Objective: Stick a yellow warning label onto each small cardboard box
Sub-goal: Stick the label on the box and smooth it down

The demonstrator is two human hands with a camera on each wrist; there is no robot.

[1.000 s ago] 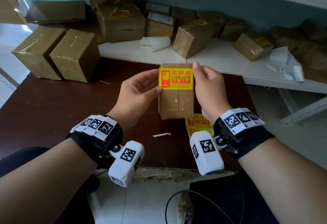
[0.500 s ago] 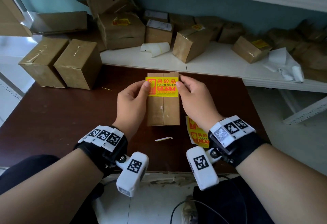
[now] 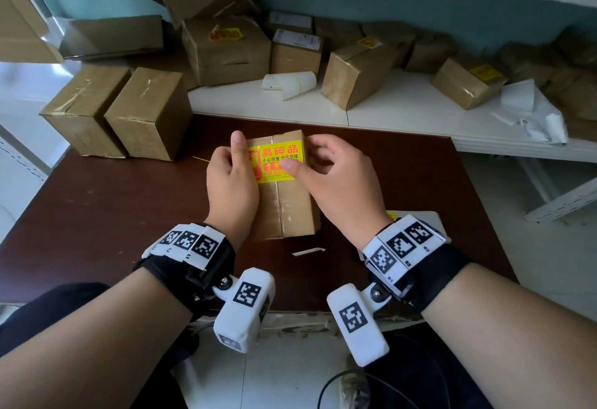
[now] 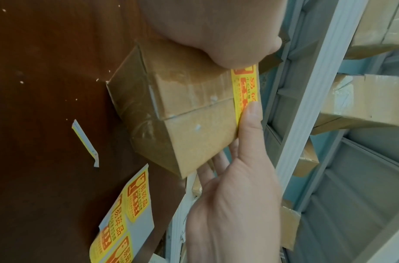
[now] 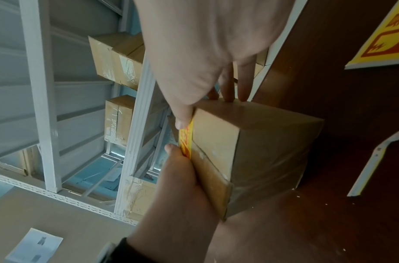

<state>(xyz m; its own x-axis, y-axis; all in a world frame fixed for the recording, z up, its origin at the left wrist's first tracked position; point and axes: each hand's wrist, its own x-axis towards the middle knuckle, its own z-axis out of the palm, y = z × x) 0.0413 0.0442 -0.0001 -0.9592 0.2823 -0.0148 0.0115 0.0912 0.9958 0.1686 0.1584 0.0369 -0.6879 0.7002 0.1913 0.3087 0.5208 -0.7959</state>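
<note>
yellow warning label (image 3: pixel 279 163) now sits flat on the small cardboard box (image 3: pixel 290 211), which you've brought down from mid-air onto the brown table (image 3: pixel 113 214), left hand (image 3: pixel 231 189) and right hand (image 3: pixel 342 189) each clamping a side, thumbs pressing the label, so this box looks nearly done.

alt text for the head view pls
Left hand and right hand hold a small cardboard box at a brown table, thumbs pressing a yellow warning label onto its top. More boxes sit on a white shelf behind.
</note>
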